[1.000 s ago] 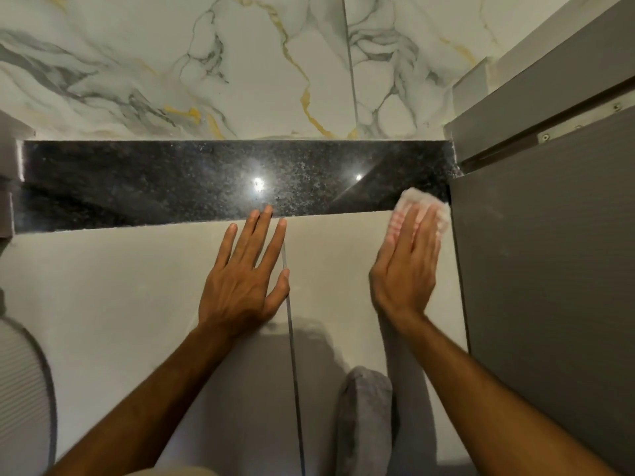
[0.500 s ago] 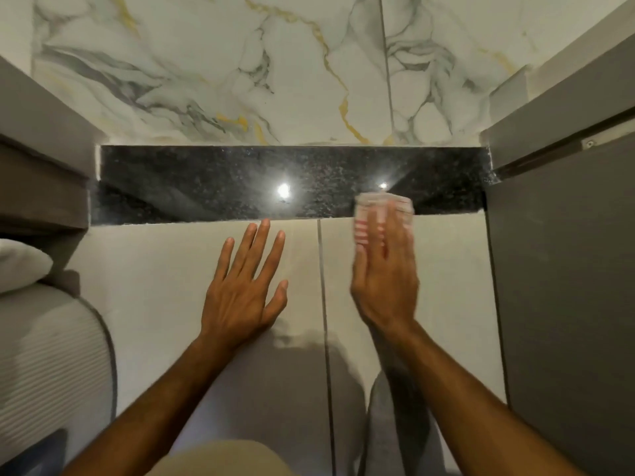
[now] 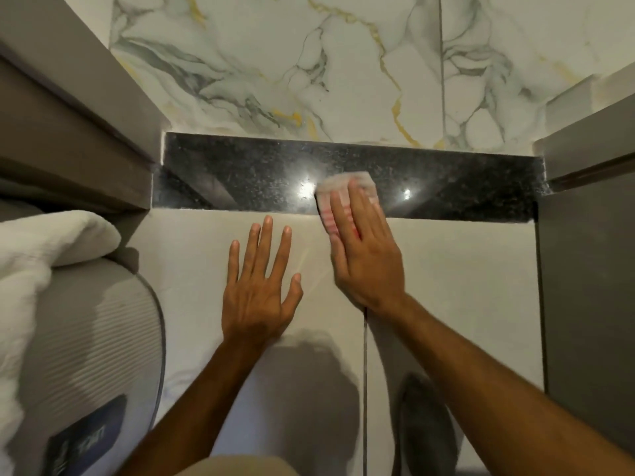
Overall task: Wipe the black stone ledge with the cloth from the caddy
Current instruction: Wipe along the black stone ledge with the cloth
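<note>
Now cloth (image 3: pixel 343 197) under right hand (image 3: pixel 366 255), on ledge (image 3: pixel 240 180)

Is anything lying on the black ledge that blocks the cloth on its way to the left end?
Nothing visible does. The right hand presses the cloth flat on the black stone ledge, and the stone left of it is bare up to the brown panel.

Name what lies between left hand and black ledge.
Head view: only a bare strip of pale tile between left hand and black ledge.
</note>
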A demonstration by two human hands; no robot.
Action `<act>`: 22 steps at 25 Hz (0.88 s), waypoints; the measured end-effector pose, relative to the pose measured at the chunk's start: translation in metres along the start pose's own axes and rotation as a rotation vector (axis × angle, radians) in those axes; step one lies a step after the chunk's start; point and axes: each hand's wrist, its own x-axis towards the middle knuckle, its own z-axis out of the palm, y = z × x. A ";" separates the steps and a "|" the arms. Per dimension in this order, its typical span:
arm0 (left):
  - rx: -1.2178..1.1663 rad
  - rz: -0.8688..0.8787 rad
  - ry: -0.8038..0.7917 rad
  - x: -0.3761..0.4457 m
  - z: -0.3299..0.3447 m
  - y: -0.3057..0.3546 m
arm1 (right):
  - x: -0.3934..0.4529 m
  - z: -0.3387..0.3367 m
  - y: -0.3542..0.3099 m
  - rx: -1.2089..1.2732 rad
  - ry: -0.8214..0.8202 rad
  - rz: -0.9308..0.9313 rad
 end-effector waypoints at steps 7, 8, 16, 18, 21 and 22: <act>-0.013 -0.020 0.010 0.001 0.006 -0.001 | 0.056 0.006 -0.018 0.014 0.183 0.482; -0.011 -0.020 0.015 0.000 0.006 -0.001 | 0.074 0.010 -0.032 0.028 0.179 0.468; -0.005 -0.108 0.081 -0.012 0.000 -0.021 | -0.013 0.005 -0.004 0.005 0.005 -0.080; -0.015 -0.118 0.098 -0.014 0.000 -0.022 | -0.003 0.002 0.003 -0.008 0.105 0.084; -0.020 -0.124 0.119 -0.015 0.003 -0.022 | 0.064 0.013 -0.039 -0.006 0.211 0.366; -0.014 -0.130 0.127 -0.015 0.003 -0.021 | 0.086 0.016 -0.061 0.012 0.184 0.378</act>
